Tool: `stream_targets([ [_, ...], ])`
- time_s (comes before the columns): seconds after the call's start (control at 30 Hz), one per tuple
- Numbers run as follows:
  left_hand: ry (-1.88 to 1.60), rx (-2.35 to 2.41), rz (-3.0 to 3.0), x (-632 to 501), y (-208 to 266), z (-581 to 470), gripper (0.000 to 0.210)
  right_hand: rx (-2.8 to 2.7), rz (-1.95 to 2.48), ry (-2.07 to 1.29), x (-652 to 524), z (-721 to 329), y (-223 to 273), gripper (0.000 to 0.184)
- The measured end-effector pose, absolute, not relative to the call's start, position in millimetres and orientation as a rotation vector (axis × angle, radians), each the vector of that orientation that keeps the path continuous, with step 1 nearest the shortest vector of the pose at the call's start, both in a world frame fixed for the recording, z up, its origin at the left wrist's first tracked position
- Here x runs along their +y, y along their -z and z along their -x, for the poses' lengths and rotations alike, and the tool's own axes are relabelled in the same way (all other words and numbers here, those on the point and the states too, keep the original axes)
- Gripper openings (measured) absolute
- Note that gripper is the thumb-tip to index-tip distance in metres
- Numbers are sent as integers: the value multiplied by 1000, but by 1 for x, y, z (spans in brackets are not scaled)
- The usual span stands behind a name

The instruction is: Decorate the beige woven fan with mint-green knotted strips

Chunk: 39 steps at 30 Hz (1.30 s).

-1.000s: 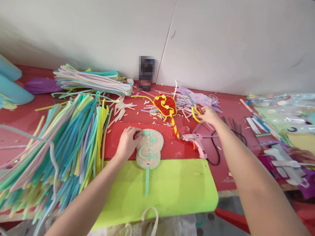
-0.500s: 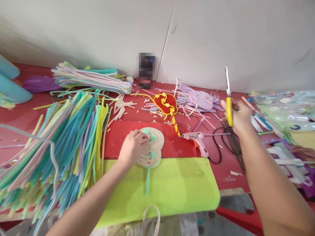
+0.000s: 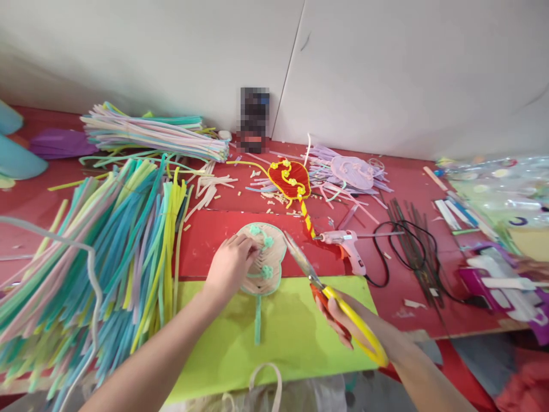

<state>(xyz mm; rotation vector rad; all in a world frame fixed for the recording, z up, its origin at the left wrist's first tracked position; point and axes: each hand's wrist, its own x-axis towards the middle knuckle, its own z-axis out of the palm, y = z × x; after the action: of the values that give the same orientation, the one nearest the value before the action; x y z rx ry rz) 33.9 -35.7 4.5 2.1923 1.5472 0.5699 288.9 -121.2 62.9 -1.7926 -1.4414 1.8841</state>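
A cream fan point(image 3: 273, 252) of fuzzy sticks, with a mint-green rim, green flowers and a green handle point(image 3: 258, 320), lies across the red and lime surfaces. My left hand point(image 3: 229, 260) rests over the fan's left side. Its fingers are pinched close to the upper green flower point(image 3: 266, 241), and what lies between them is hidden. My right hand point(image 3: 347, 317) grips scissors point(image 3: 317, 280) with yellow and red handles. Their blades point up and left, with the tips close to the fan's right edge and seemingly nearly together.
Thick bundles of coloured fuzzy sticks point(image 3: 141, 252) fill the left. Behind the fan lie a finished red-and-yellow fan point(image 3: 289, 182) and a lilac fan point(image 3: 352, 173). A pink glue gun point(image 3: 349, 246) with a black cord sits to the right. Another person's hand point(image 3: 532, 268) shows at the far right.
My right hand has swung the scissors down and left, from upright over the table's right side to beside the fan. My left hand has stayed on the fan.
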Motion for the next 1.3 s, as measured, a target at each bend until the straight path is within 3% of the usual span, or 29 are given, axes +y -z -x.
stream_targets([
  [0.27,-673,1520,-2043,-37,-12,-32,8,-1513,1852,-2076,-117,-289,-44,43],
  [0.6,-745,1460,-1966,-38,-13,-34,5,-1544,1973,-1940,-106,-265,-53,37],
  [1.3,-741,1411,-1943,-37,-12,-34,8,-1591,2041,-1784,-106,-255,-46,44],
])
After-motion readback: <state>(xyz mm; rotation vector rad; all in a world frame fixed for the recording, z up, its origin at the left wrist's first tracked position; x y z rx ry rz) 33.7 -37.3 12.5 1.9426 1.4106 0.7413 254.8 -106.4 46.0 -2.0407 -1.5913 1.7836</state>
